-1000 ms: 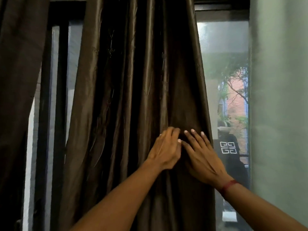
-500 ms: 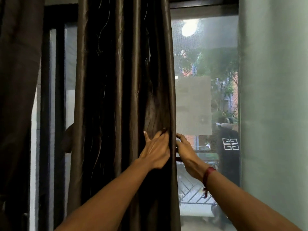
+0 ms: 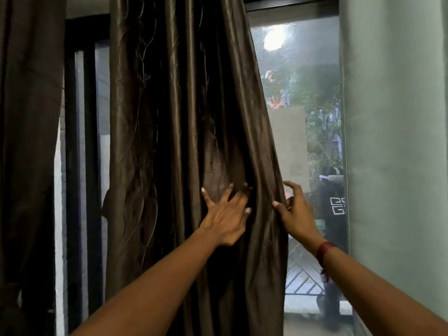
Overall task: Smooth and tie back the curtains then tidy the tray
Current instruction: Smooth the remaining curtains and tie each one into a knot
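Subject: the brown curtain [image 3: 194,141], a satin-like panel with stitched embroidery, hanging in deep vertical folds directly ahead of both hands. The left hand [image 3: 225,214] is open, its fingers spread and pressed flat against the front of the cloth. The right hand [image 3: 298,214], with a red wristband [image 3: 324,251] at the wrist, is at the panel's free edge just to the right of the left hand. Its thumb lies on the front face and its fingers curl past the edge. Whether they close on the hem cannot be determined. Beyond the right hand is the window screen [image 3: 303,105], and further right a pale wall [image 3: 392,141]. A second curtain [image 3: 29,141] hangs well to the left of the left hand. The tray is not in view. Assessment: smoothing is in progress; no tie-back is visible and the panel is not yet gathered. The fabric appears light, soft and slippery, so it is likely to slide under a flat palm and spring back into folds. It is best taken by the hem at the free edge with the right hand, while the left palm strokes down along the folds. To tie it back, gather the full width at about the height of the hands. Risk: snagging the embroidery threads.
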